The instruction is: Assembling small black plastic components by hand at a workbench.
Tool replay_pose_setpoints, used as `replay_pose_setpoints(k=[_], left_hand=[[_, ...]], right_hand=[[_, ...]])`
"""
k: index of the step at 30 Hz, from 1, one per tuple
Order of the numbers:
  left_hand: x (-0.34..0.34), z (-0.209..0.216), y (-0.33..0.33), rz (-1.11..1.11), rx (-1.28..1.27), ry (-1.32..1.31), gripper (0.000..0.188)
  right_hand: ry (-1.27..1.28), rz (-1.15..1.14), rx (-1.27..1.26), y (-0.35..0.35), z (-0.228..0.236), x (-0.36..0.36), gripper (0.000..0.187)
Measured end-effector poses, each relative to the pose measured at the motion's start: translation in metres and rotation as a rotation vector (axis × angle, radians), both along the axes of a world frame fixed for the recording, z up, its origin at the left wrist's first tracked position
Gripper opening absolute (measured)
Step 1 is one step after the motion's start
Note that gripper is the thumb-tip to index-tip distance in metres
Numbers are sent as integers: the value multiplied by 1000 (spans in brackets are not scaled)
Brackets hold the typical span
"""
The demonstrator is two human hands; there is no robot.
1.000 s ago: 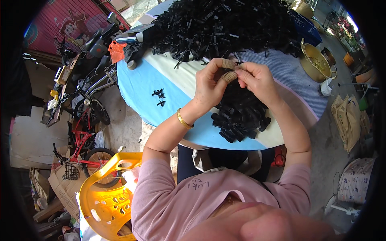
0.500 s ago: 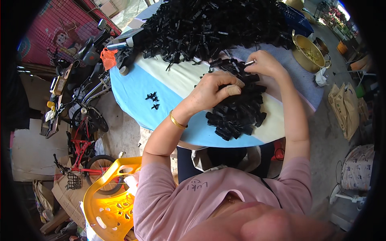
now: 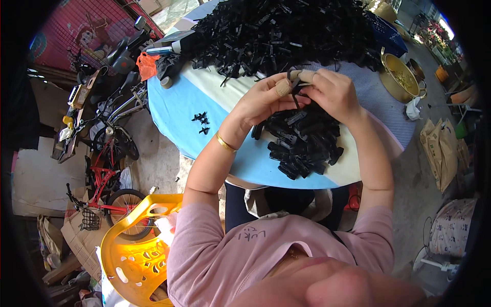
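My left hand (image 3: pixel 266 100), with a gold bracelet at the wrist and tan tape on its thumb, pinches a black strap (image 3: pixel 295 91). Meeting it from the other side, my right hand (image 3: pixel 335 94) has bent fingers closed on the same strap, and a tan wrap shows on one fingertip. Part of the strap is hidden by the fingers. Just below both hands lies a small heap of black straps with plastic pieces (image 3: pixel 302 146). A much larger pile of similar black pieces (image 3: pixel 286 38) covers the far part of the table.
Several tiny black bits (image 3: pixel 201 122) lie on the striped tablecloth (image 3: pixel 179 120) at left. An orange plastic bag (image 3: pixel 147 65) sits at the table's left edge. A brass-coloured pot (image 3: pixel 396 74) stands at right. Near my left side is a yellow chair (image 3: pixel 115 256), with a red bicycle (image 3: pixel 105 179) beyond.
My hands have come together above the small heap, and a black strap now shows between them. The small metal object at my right fingertips is no longer visible.
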State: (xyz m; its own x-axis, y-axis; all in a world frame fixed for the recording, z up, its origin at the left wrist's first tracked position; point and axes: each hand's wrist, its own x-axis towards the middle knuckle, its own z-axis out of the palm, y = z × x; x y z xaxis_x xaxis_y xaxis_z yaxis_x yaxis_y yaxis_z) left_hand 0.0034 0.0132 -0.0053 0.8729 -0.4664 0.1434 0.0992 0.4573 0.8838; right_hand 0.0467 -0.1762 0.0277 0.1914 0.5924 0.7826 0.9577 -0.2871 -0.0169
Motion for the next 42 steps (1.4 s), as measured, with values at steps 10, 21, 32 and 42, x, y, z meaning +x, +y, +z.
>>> replay_pose_setpoints(k=[10,21,32,42], left_hand=[[-3,4,2,141,-69,27,42],[-12,10,-14,442,89,-321,37],[-16,14,-15,528,249,-342,30],[-22,4,-18,741,467,-687,27]], right_hand=[[339,35,-28,-1,11,-12,21],[1109,205,164,12,-4,-21,16],[1182,170,152,10,0,-26,16],[1191,157,195,13,-4,-30,15]])
